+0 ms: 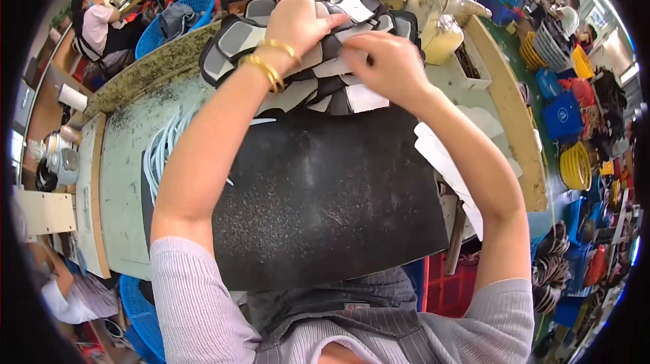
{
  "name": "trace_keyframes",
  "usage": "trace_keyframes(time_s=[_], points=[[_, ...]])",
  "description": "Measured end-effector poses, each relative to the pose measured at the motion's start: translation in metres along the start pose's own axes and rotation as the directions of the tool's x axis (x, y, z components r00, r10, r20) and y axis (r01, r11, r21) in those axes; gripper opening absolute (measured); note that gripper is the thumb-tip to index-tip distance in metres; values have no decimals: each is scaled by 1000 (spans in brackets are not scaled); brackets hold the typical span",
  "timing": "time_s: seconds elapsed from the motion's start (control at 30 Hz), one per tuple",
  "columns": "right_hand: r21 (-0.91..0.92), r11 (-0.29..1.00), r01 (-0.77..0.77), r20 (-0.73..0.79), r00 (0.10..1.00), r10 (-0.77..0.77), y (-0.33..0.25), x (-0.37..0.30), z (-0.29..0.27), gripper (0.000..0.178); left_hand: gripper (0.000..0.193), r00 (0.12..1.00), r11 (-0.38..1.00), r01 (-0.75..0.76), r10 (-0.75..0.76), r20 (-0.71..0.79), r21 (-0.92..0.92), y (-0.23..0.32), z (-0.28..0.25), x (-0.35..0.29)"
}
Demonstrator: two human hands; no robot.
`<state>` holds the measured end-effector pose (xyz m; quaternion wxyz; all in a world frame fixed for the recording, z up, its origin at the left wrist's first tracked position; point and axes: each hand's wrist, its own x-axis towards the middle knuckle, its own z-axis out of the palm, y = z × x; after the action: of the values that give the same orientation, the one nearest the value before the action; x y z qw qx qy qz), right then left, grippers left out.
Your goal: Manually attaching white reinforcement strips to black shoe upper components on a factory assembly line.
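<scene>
A heap of black and grey shoe pieces [240,38], some with pale padded patches, lies at the far side of the workbench. Over its middle my left hand [298,22], with two gold bangles at the wrist, is bent with its fingers curled down among the pieces. Just to the right, my right hand [387,66] is closed, thumb and fingers meeting around a small dark gap. What either hand grips is hidden by the fingers. A white flat piece [367,98] lies at the heap's near edge, below the right hand. Nearer me is a black mat [325,195] dusted with pale crumbs.
Light blue cords [166,151] lie left of the mat. White sheets [450,164] lie under my right forearm. A wooden rim [508,93] borders the bench, with a yellowish container [443,42] at the back right. Other people sit at benches around.
</scene>
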<state>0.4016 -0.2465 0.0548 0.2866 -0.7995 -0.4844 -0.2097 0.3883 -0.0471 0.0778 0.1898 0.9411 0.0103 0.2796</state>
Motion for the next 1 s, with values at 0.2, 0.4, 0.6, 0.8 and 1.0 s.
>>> trace_keyframes(time_s=[0.2, 0.4, 0.6, 0.8, 1.0], points=[[-16, 943, 333, -229, 917, -328, 25, 44, 12, 33, 63, 830, 905, -399, 425, -360, 150, 8, 26, -50], [-421, 769, 481, -101, 817, -567, -40, 14, -42, 37, 58, 791, 837, -523, 547, -273, 162, 23, -39, -108], [17, 925, 379, 141, 915, -377, -164, -71, -73, 24, 64, 885, 892, -447, 428, 186, 74, 84, -163, -240], [139, 985, 100, 474, 867, -155, -183, -156, 17, 38, 71, 794, 989, -109, 147, 590, -100, 47, -116, -335], [56, 985, 163, 290, 941, -172, -189, -160, 36, 23, 61, 926, 976, -172, 207, 315, -135, 29, -104, -355]])
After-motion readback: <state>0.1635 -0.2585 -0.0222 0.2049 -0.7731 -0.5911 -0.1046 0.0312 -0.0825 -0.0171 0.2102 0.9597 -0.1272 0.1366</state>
